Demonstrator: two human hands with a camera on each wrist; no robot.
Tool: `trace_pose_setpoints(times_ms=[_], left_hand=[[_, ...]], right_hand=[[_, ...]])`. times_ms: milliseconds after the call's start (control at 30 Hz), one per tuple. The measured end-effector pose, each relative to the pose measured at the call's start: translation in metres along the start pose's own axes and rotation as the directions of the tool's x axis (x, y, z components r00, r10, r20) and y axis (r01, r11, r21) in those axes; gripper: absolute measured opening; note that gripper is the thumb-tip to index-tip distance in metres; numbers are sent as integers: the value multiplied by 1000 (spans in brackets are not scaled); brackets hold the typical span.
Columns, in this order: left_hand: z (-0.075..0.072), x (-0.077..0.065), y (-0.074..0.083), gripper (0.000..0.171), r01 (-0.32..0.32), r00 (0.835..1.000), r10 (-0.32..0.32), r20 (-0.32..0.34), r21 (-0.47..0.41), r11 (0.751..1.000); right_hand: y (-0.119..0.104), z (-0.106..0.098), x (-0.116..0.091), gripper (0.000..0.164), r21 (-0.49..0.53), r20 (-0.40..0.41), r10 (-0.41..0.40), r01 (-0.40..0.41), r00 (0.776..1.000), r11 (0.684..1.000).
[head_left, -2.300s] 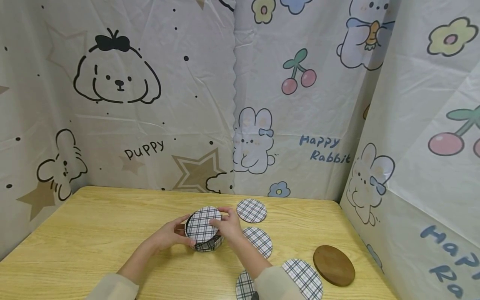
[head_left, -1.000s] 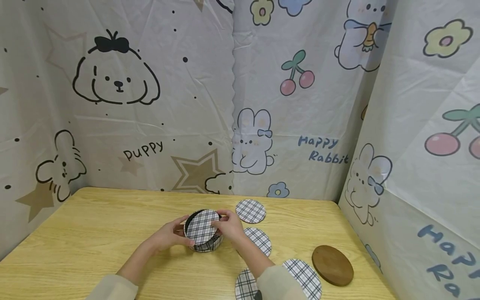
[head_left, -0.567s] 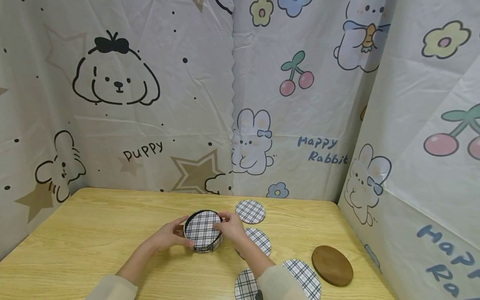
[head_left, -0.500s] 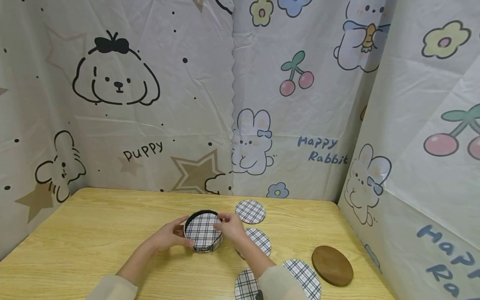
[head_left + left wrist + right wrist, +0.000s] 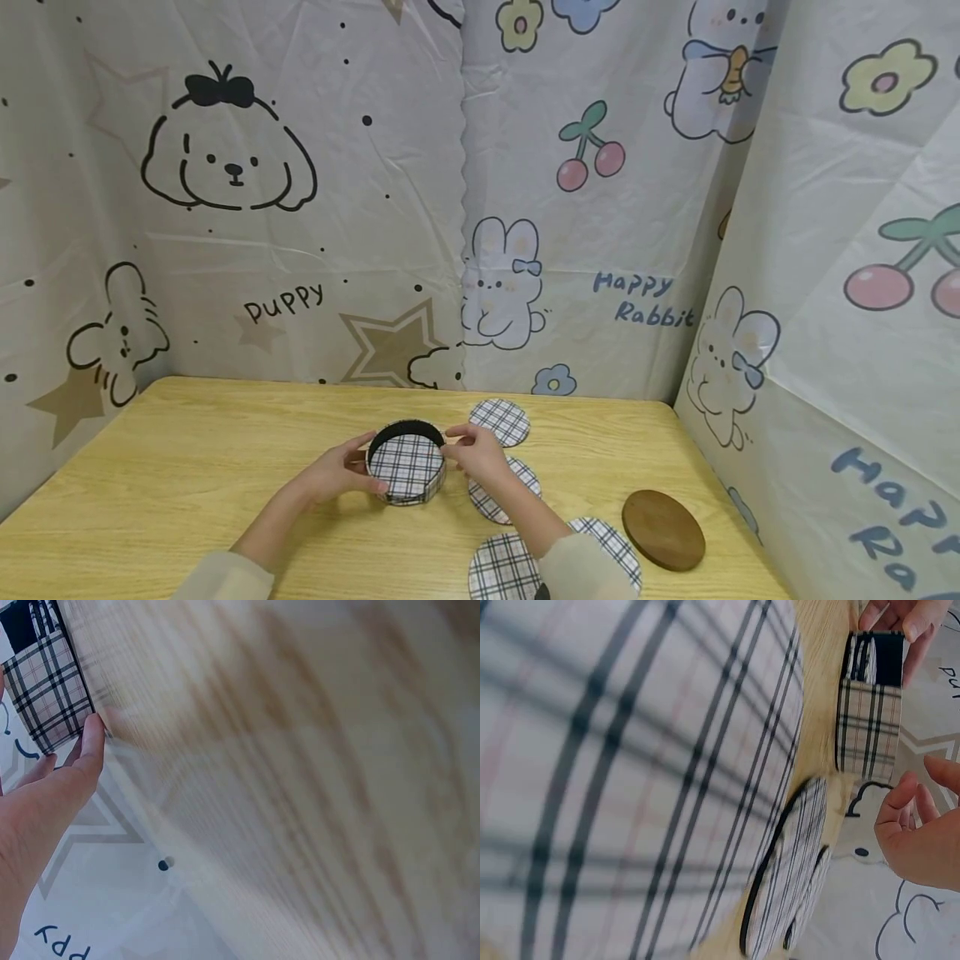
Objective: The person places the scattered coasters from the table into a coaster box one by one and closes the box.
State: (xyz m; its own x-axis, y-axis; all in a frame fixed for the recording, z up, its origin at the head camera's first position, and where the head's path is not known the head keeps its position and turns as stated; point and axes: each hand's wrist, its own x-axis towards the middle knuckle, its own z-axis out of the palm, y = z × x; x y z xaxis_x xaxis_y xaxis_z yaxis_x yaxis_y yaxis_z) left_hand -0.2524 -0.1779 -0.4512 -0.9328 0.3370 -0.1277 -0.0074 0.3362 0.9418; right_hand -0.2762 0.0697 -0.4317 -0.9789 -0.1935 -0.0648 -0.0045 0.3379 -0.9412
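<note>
- The left grip (image 5: 337,472) grasps the plaid round holder (image 5: 433,492), thumb at its near side and fingers round toward the back; the right grip (image 5: 482,456) is released and holds nothing, its bent fingers just beside the holder's right rim, apart from it in the right wrist view.
- The holder stands on the desk (image 5: 225,450), nearer the far edge than what shows of the near side, about midway between the left and right edges; the top coaster (image 5: 407,467) lies inside, below the rim.
- The holder looks light and stiff-walled, so a gentle hold across its outer wall should do; squeezing hard could bow it.
- The coasters seem thin, light, rigid and not fragile; flat on the desk they may slide, so a pinch at the edge suits them best.
- The gap in the holder's wall, seen from the right wrist, bares the stacked edges and looks a handy place for a fingertip.
- Compared with half a second ago, the right grip has let go of the coaster and shifted toward the desk's right edge.
- The top coaster sits lower, with more dark inner wall (image 5: 407,430) showing behind it.
- The left grip and the brown disc (image 5: 663,530) by the right edge stay put.
</note>
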Motion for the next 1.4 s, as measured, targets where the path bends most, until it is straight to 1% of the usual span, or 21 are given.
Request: trace_pose_setpoints(times_ms=[267,467,700,967,1033,1233,1333,1400], left_hand=[[0,0,0,98,0,1000,0,-3,6,1000],[1,1,-1,97,-9,1000,9,4,2,1000],[1,2,-1,96,-3,1000,3,-2,14,1000],[1,1,-1,97,-1,1000,1,0,8,1000],[1,2,-2,98,-1,1000,1,-1,6,1000],[1,1,-1,98,3,1000,-3,-6,14,1000],[1,1,0,98,-1,1000,1,-6,22,1000],[1,1,0,98,0,1000,0,-9,21,1000]], right_hand=[[7,-27,-9,35,-99,-3,-13,12,1000,995],[15,-50,-17,33,-196,-1,-14,13,1000,980],[22,-81,-27,30,-356,30,-22,32,999,934],[35,-118,-37,32,-474,125,-23,80,992,877],[37,-127,-40,33,-495,141,-6,76,990,865],[45,-147,-48,35,-537,190,75,40,979,843],[50,-154,-53,35,-553,225,85,55,971,831],[52,-158,-55,36,-552,243,84,67,966,831]])
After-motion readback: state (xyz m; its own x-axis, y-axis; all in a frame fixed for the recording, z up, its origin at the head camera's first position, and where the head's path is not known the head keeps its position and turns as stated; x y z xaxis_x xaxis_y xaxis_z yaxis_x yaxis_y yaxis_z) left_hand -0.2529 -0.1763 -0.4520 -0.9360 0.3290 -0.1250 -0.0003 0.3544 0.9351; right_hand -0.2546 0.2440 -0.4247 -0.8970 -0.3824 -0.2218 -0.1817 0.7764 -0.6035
